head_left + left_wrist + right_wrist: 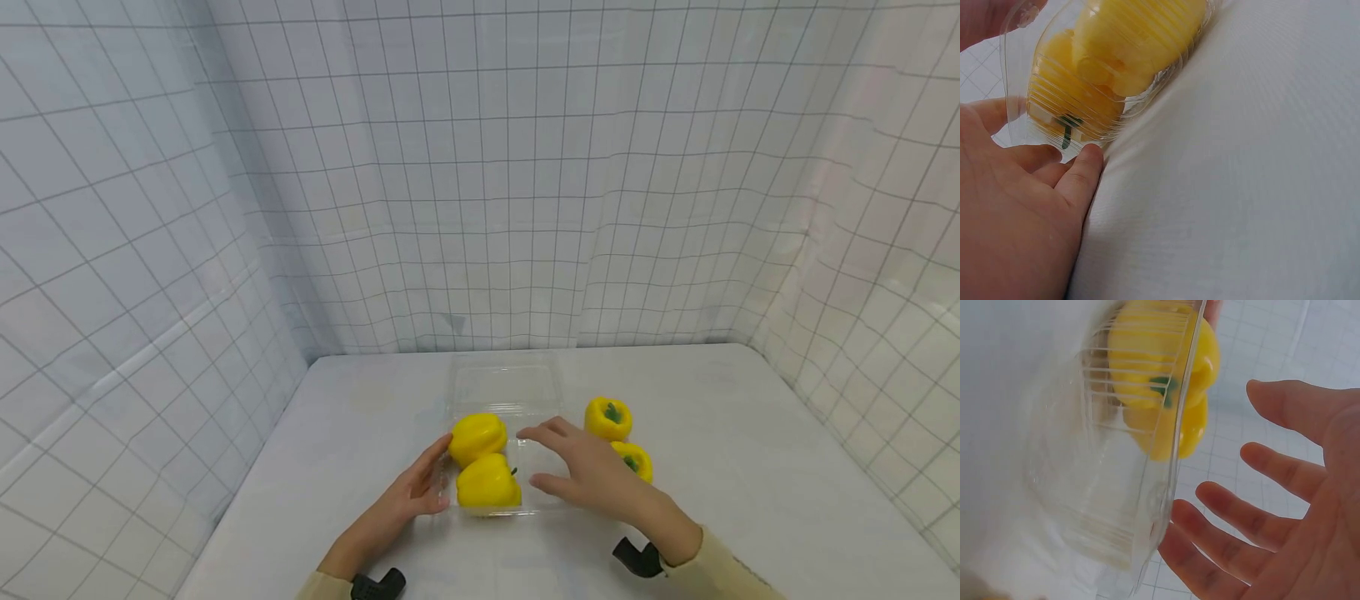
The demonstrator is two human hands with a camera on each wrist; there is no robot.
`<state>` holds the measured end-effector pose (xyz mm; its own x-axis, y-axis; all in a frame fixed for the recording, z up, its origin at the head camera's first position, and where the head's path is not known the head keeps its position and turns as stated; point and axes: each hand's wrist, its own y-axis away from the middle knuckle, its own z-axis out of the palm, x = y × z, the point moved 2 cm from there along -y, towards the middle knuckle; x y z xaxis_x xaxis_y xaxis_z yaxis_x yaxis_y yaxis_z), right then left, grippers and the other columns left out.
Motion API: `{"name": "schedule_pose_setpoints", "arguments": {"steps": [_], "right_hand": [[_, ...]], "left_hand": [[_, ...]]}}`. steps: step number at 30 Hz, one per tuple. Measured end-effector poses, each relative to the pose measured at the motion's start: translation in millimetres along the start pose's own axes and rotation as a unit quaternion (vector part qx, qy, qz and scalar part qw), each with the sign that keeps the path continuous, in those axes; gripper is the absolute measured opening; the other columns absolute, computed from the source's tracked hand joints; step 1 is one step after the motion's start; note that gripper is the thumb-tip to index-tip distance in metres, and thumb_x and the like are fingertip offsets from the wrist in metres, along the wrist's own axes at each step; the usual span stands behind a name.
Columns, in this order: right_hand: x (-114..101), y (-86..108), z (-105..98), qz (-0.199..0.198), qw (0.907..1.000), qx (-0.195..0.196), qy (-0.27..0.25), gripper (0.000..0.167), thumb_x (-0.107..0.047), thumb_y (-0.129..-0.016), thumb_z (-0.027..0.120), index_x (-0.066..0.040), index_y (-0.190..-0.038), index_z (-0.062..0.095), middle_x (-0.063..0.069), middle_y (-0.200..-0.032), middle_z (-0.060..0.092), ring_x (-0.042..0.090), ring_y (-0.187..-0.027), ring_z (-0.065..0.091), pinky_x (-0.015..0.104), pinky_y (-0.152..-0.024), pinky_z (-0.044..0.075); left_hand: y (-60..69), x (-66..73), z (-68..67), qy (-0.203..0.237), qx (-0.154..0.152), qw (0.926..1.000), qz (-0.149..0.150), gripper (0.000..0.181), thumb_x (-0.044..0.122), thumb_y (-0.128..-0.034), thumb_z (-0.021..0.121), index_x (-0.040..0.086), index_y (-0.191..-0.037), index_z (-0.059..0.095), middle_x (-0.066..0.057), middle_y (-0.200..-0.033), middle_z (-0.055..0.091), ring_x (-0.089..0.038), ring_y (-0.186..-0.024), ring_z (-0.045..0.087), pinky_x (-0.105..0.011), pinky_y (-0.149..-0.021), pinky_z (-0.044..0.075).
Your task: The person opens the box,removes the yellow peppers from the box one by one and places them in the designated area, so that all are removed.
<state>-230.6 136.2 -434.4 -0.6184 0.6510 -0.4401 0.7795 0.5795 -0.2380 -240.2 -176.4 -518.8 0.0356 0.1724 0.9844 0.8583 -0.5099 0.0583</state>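
Observation:
Two yellow bell peppers lie in the left half of a clear plastic clamshell box (543,500); the nearer pepper (487,483) has its green stem facing right, and the farther pepper (477,438) sits just behind it. My left hand (408,492) rests against the box's left side, fingers extended along the wall. Over the right half of the box hovers my right hand (592,467), its fingers spread and nothing in them. In the right wrist view the fingers (1229,512) are apart from the peppers, near the clear rim.
To the right of the box are two more yellow bell peppers, one farther back (608,418) and one (633,461) partly hidden by my right hand. The clear lid (506,383) lies folded back behind the box. White gridded curtains (480,183) surround the white table (300,500).

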Motion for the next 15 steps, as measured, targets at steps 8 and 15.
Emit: {"name": "schedule_pose_setpoints", "arguments": {"steps": [8, 15], "right_hand": [[-5, -6.0, 12, -0.001, 0.9997, -0.021, -0.009, 0.056, -0.04, -0.095, 0.07, -0.029, -0.146, 0.051, -0.004, -0.13, 0.057, 0.016, -0.091, 0.063, 0.027, -0.077, 0.056], [-9, -11.9, 21, 0.002, 0.9987, -0.046, -0.023, 0.057, -0.043, -0.095, 0.069, -0.03, -0.147, 0.05, 0.0, -0.133, 0.057, 0.014, -0.089, 0.062, 0.025, -0.073, 0.054]], "left_hand": [[-0.6, -1.6, 0.0, 0.003, 0.002, 0.9999, -0.012, 0.079, 0.031, -0.0963, 0.063, 0.038, -0.16, 0.018, 0.003, -0.168, 0.006, -0.024, -0.153, 0.005, -0.053, -0.122, 0.011], [-0.6, 0.2, -0.7, 0.007, 0.001, 1.0, -0.005, 0.079, 0.029, -0.0963, 0.063, 0.037, -0.16, 0.018, 0.002, -0.168, 0.007, -0.025, -0.153, 0.006, -0.052, -0.122, 0.012]]}}
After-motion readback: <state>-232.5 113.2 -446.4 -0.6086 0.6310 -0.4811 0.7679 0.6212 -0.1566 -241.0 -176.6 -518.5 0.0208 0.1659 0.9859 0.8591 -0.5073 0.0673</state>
